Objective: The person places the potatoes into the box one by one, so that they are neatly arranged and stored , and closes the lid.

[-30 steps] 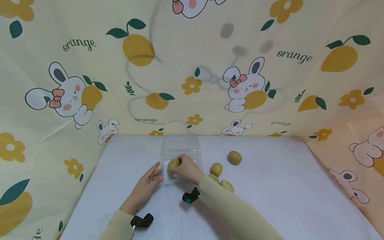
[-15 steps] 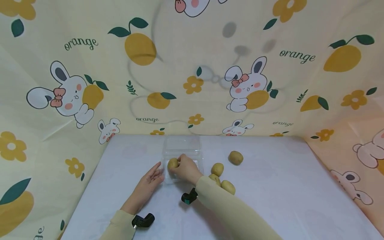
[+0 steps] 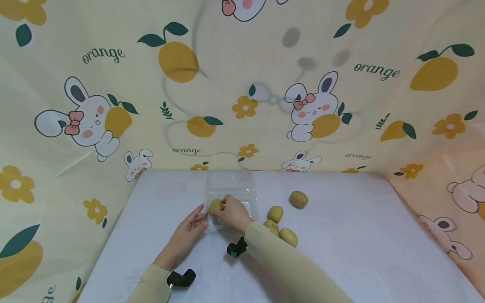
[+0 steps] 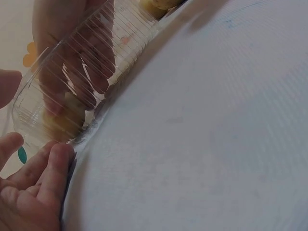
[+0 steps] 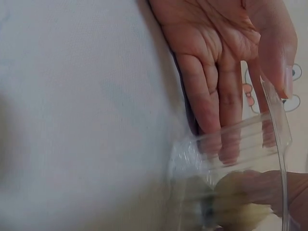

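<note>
A clear plastic clamshell box (image 3: 230, 183) stands on the table with its lid raised at the back. Inside its left end, my right hand (image 3: 234, 213) holds a potato (image 3: 216, 205) between thumb and fingers. Through the ribbed wall in the left wrist view, the potato (image 4: 66, 120) appears low in the box, near the floor. My left hand (image 3: 186, 232) lies along the box's left side, fingers extended. In the right wrist view, the left hand's fingers (image 5: 229, 101) reach the outer wall and its thumb is by the rim.
To the right of the box lie several loose potatoes: one farther back (image 3: 298, 199), one nearer (image 3: 275, 214), and others by the right sleeve (image 3: 289, 237). White cloth covers the table (image 3: 341, 261). A printed curtain (image 3: 212, 92) rises behind it.
My right hand has shifted slightly left with the potato, toward the box's left wall. The left hand stays in place beside the box. The head view has drifted slightly.
</note>
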